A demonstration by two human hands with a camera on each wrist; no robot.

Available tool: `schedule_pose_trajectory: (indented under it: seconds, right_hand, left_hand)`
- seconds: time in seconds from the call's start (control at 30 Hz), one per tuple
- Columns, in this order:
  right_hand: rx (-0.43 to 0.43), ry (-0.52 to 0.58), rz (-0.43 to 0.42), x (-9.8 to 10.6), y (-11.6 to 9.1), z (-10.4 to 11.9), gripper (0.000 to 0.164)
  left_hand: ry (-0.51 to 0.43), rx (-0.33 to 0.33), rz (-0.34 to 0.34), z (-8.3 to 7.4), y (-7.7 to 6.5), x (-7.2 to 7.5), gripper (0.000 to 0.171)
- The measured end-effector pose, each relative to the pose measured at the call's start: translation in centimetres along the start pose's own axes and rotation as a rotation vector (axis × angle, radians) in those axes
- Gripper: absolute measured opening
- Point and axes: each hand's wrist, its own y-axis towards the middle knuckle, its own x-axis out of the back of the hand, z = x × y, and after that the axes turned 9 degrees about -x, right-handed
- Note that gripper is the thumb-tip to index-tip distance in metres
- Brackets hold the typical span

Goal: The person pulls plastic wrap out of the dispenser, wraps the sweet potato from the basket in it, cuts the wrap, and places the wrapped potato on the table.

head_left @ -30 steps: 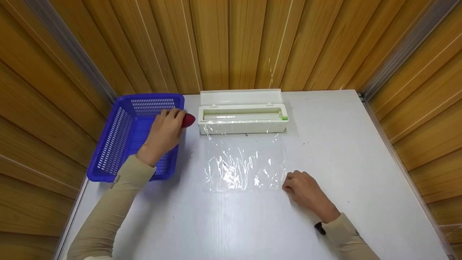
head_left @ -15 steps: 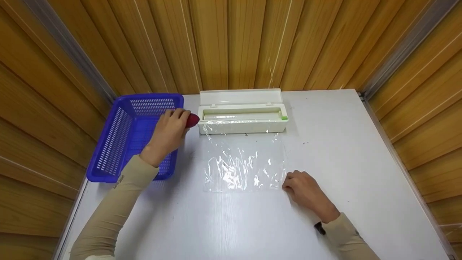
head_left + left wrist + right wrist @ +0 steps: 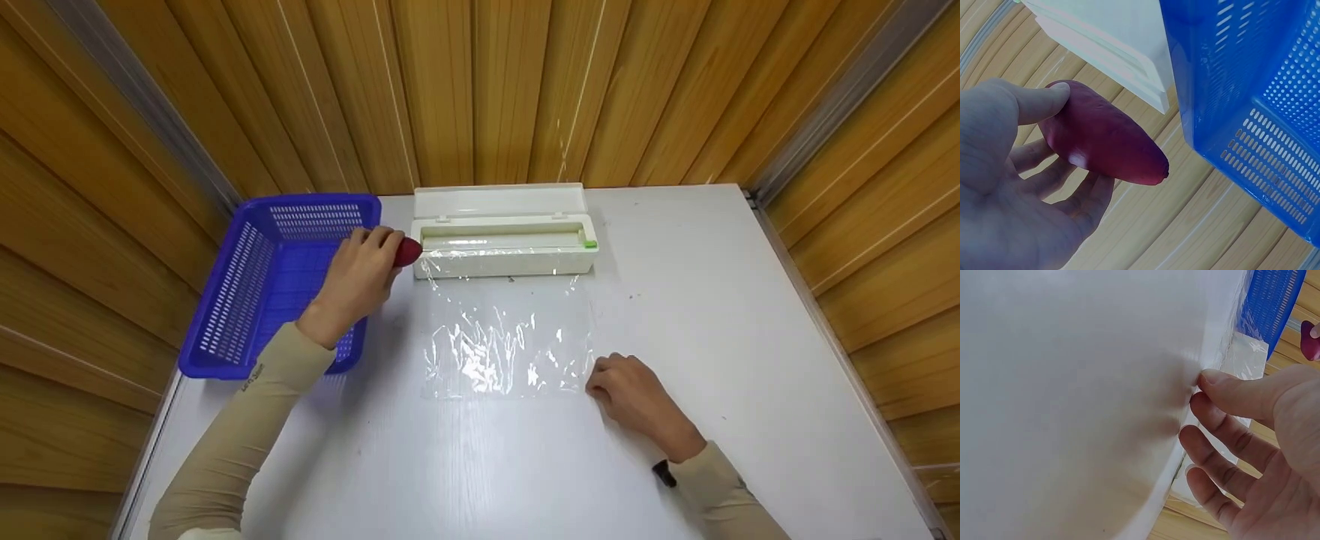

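My left hand (image 3: 356, 277) grips a purple-red sweet potato (image 3: 1103, 135), thumb on one side and fingers curled under the other. In the head view it is over the right rim of the blue basket (image 3: 281, 270), and the sweet potato (image 3: 409, 253) points toward the left end of a white cling film box (image 3: 510, 262). A sheet of clear cling film (image 3: 502, 337) runs from that box toward me, flat on the table. At the sheet's near right corner my right hand (image 3: 630, 394) pinches the film edge, thumb and index finger (image 3: 1213, 410) close together at the tabletop.
The box's lid (image 3: 499, 200) stands raised at the back, a film roll inside and a green piece (image 3: 591, 244) at its right end. Wood-look panels (image 3: 510, 90) enclose the white table (image 3: 480, 465) at the back and both sides.
My left hand has moved slightly right with the sweet potato, from over the basket toward the box. The right hand and the film have kept still.
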Motion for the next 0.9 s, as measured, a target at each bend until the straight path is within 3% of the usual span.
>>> schedule_pose_trajectory:
  seconds: [0.63,0.9]
  right_hand:
    - [-0.031,0.009,0.038,0.2,0.1,0.1,0.017]
    - [-0.017,0.038,0.011,0.3,-0.1,0.3,0.019]
  left_hand:
    - [0.010,-0.058,-0.070,-1.1,0.4,0.0,0.044]
    - [0.008,-0.052,-0.043,-1.4,0.4,0.0,0.044]
